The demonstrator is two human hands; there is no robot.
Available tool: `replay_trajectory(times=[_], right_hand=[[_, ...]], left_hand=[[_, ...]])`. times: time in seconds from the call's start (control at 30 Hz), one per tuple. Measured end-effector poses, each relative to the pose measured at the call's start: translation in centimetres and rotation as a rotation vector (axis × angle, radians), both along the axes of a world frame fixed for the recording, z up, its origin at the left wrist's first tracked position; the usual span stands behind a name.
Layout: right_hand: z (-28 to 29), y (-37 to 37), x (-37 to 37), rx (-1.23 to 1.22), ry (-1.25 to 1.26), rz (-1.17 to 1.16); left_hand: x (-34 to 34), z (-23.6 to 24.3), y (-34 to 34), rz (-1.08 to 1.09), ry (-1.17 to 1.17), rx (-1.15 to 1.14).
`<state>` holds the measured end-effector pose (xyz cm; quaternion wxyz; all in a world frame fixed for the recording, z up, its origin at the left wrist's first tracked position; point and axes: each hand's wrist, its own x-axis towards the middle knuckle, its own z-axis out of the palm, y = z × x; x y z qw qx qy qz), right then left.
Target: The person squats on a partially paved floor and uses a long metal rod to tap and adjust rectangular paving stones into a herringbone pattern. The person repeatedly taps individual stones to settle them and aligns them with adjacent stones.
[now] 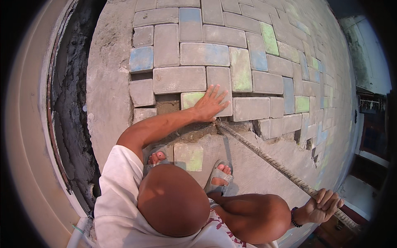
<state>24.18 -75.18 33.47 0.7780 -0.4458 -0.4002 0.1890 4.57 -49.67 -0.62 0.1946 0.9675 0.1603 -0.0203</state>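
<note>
My left hand [210, 103] lies flat, fingers spread, on a grey paving block [219, 77] set upright in the pattern. Its wrist crosses a green-tinted block [190, 100] beside it. My right hand [324, 203] is wrapped round a long ribbed steel bar [266, 156] at the lower right. The bar slants up to the left, and its far tip meets the near edge of the grey block, just below my left hand. Whether the tip goes under the block is hidden. Broken soil [192, 131] shows along that edge.
A loose block with a green patch [188, 157] lies between my sandalled feet [220, 175]. Gaps open among the blocks at the left, one a dirt-filled hole [167, 106]. A dark trench [74, 107] runs along the left, beside a pale wall [29, 124]. Painted pavers [204, 53] spread ahead.
</note>
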Motion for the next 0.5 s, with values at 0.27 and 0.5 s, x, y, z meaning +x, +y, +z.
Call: replay_trajectory(times=[0.27,0.5], right_hand=[[1.8,-1.3,-0.3,-0.009,0.060,0.036],[5.3,-4.3,1.3,-0.075,-0.157,-0.101]], left_hand=[[-1.9,-0.2,-1.4,0.230,-0.193,-0.027],[-13.7,7.3,-9.7,0.132,-0.022,-0.445]])
